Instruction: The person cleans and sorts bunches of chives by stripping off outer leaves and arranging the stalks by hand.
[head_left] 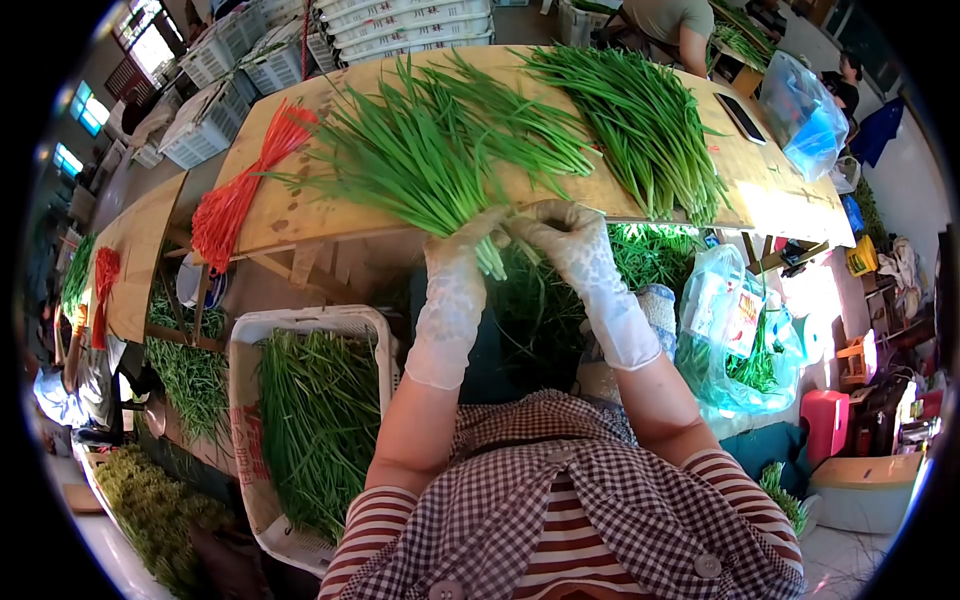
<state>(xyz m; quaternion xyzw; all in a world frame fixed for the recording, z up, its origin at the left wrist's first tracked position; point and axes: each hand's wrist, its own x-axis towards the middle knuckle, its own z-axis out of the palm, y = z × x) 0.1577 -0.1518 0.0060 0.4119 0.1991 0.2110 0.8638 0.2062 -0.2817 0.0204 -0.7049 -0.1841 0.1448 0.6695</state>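
My left hand [465,240], in a pale glove, is closed around the stem end of a bunch of garlic chives [415,165]. The leaves fan out up and to the left over the wooden table [270,205]. My right hand [560,232], gloved too, is beside the left one at the cut ends. Its fingers are pinched together at the stems; what they hold is too small to make out. Looser chives [530,120] lie just beyond the bunch, and a thick pile of chives [640,130] rests to their right.
Red ties [245,190] hang over the table's left edge. A phone [740,118] and a plastic bag [805,115] lie at right. A white crate [245,400] of chives stands by my left side; a bag [735,330] hangs right. Other people sit nearby.
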